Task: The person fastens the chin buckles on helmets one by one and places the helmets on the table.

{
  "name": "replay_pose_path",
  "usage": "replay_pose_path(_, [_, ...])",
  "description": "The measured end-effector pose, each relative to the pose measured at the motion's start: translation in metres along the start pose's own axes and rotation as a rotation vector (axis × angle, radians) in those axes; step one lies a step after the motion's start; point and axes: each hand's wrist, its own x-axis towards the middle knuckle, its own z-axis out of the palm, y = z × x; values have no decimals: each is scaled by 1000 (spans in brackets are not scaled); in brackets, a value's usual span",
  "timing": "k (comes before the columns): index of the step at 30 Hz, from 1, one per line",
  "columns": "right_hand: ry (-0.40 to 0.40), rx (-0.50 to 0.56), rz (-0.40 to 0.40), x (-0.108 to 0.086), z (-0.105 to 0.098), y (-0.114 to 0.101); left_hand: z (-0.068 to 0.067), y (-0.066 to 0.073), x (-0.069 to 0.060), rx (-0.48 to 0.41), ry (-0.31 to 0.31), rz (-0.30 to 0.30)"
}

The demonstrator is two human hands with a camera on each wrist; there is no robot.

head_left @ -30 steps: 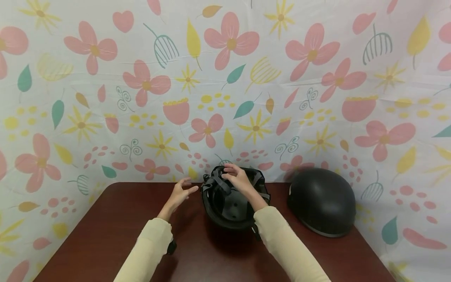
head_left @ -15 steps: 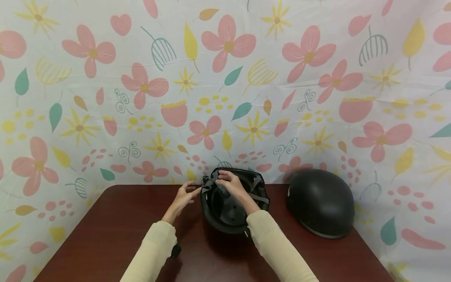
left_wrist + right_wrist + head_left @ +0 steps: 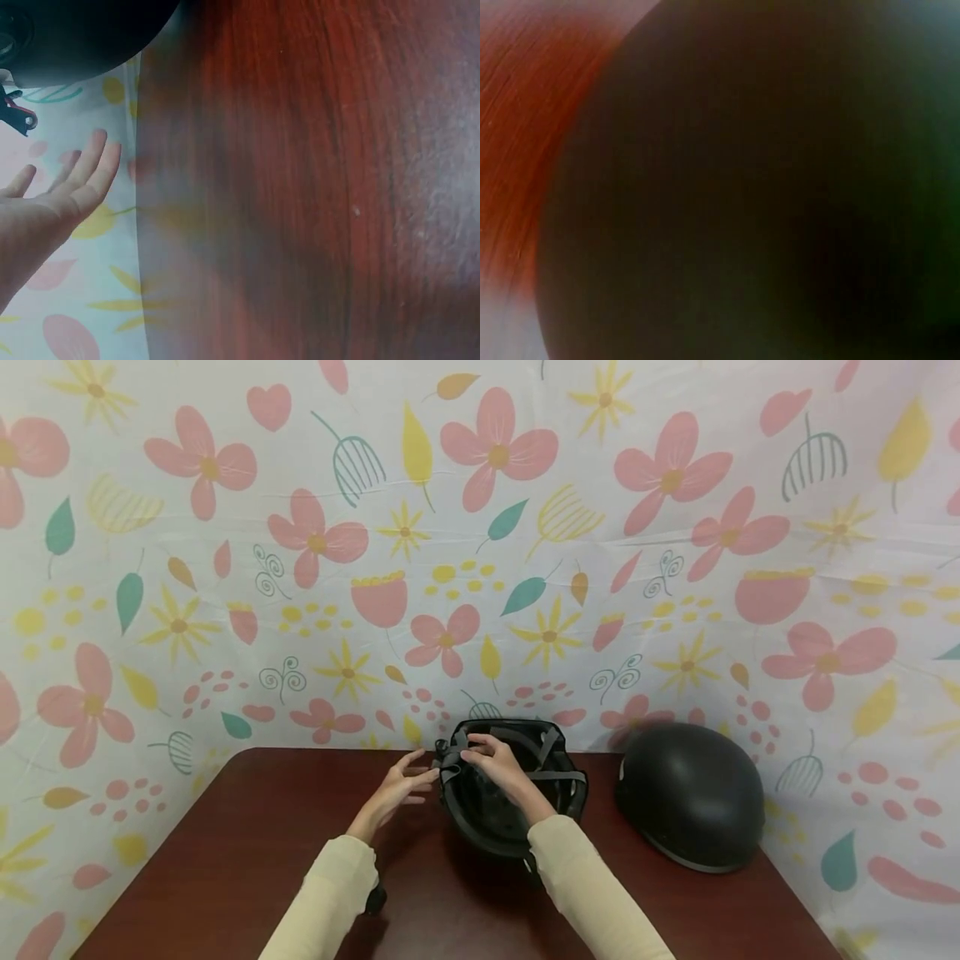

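A black helmet (image 3: 487, 835) lies upside down on the table, its padded inside facing up and grey straps (image 3: 557, 775) running across it. Over its left part, my right hand (image 3: 504, 770) pinches a dark strap (image 3: 452, 758) near the rim. Just left of that rim is my left hand (image 3: 397, 792), its fingers loosely extended toward the strap. In the left wrist view the left hand (image 3: 64, 199) appears apart from the helmet shell (image 3: 82, 37), below a small black fitting (image 3: 16, 116) with a red edge. A dark, blurred surface (image 3: 727, 180) fills most of the right wrist view.
A second black helmet (image 3: 690, 797) sits dome up at the right of the reddish-brown table (image 3: 225, 860). Behind the table hangs a flower-patterned cloth (image 3: 442, 568), close to its back edge.
My left hand has moved right and closer to the helmet's left rim. The right hand has lowered slightly, bringing the strap toward that rim. The helmet has turned a little.
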Motion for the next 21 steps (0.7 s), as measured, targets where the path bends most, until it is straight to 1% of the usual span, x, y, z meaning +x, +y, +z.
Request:
replay_pose_path(6, [13, -30, 16, -3, 2, 2, 1, -2, -1, -51, -82, 11])
replay_pose_path(8, [22, -39, 19, -4, 2, 4, 2, -2, -1, -58, -93, 24])
replay_pose_path(11, [34, -55, 25, -4, 3, 6, 5, 0, -3, -68, -69, 53])
replay_pose_path(16, [37, -46, 32, -6, 5, 8, 7, 6, -8, -86, 26, 85])
replay_pose_path(18, [39, -38, 22, -7, 5, 8, 6, 8, -9, -70, 39, 101])
replay_pose_path(21, [49, -33, 10, -7, 4, 8, 5, 10, -10, -54, 34, 112])
